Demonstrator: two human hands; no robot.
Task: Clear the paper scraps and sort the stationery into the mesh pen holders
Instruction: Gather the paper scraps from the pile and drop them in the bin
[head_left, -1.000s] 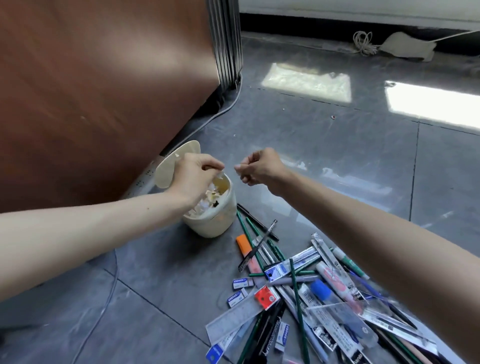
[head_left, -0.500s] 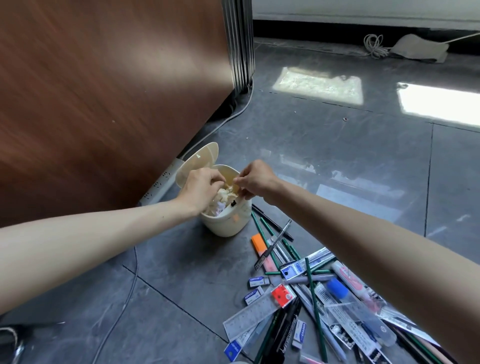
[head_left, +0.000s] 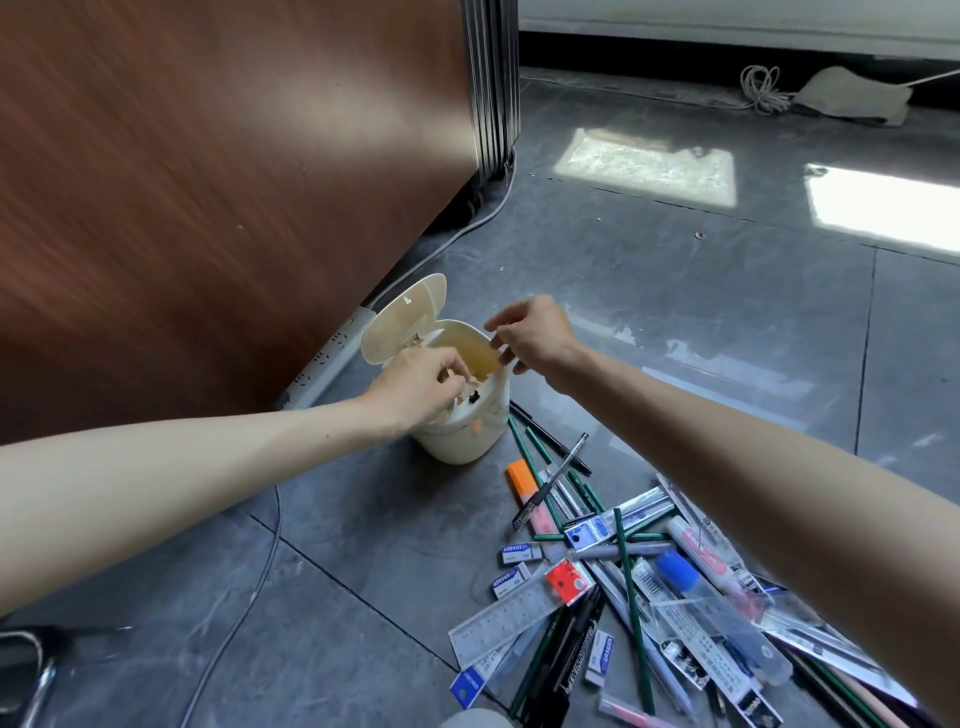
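Observation:
A small cream bin (head_left: 462, 441) stands on the floor with its flip lid (head_left: 402, 317) open and paper scraps (head_left: 470, 392) inside. My left hand (head_left: 418, 379) reaches into the bin's mouth, fingers curled down around the scraps. My right hand (head_left: 532, 335) hovers just above the bin's far right rim, fingers loosely bent, with nothing visible in them. To the bin's right, a heap of stationery (head_left: 623, 587) covers the floor: green pencils, pens, clear rulers (head_left: 506, 618), boxed erasers (head_left: 519, 552), an orange highlighter (head_left: 522, 478) and a blue-capped tube (head_left: 675, 566).
A brown wooden panel (head_left: 208, 182) rises on the left, with a white power strip (head_left: 332, 358) at its foot. A grey cable (head_left: 260, 571) runs over the dark floor tiles. A coiled cord (head_left: 762, 88) and a cloth (head_left: 852, 98) lie by the far wall. A metal object (head_left: 26, 670) shows at the bottom left.
My left hand has gone from above the bin down into it with the scraps. My right hand dipped to the scraps, then lifted above the rim.

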